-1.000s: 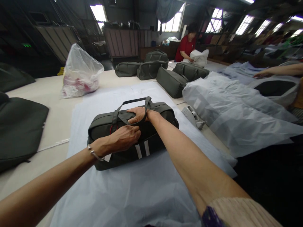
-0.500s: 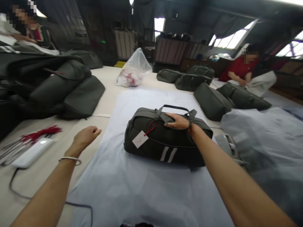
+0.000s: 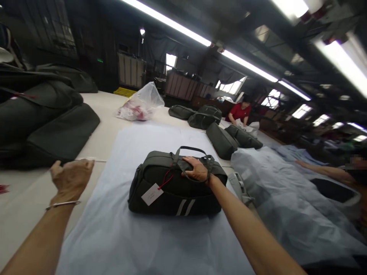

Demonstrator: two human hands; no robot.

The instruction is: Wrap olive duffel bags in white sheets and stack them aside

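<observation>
A dark green duffel bag (image 3: 166, 191) with two pale slanted stripes stands upright on a pale blue sheet (image 3: 137, 236). From its handle a white tag (image 3: 152, 194) hangs on a red cord. My right hand (image 3: 197, 169) grips the bag's top edge, its wrist passing by the handle straps; some of its fingers are hidden. To the left, over the pale table, my left hand (image 3: 71, 173) is curled closed, apart from the bag. Its inner side is turned away, and nothing shows in it.
Dark bags (image 3: 57, 126) are heaped at left. A clear plastic bag (image 3: 142, 105) with red and white contents lies behind the sheet. More dark bags (image 3: 220, 139) and translucent plastic (image 3: 275, 191) lie at right. A person in red (image 3: 241, 111) works farther back; another person's arm (image 3: 323, 170) reaches in.
The view has tilted up and turned right, showing ceiling lights and the arm at right. My left hand has turned and moved leftward in view. My right hand stays on the duffel bag.
</observation>
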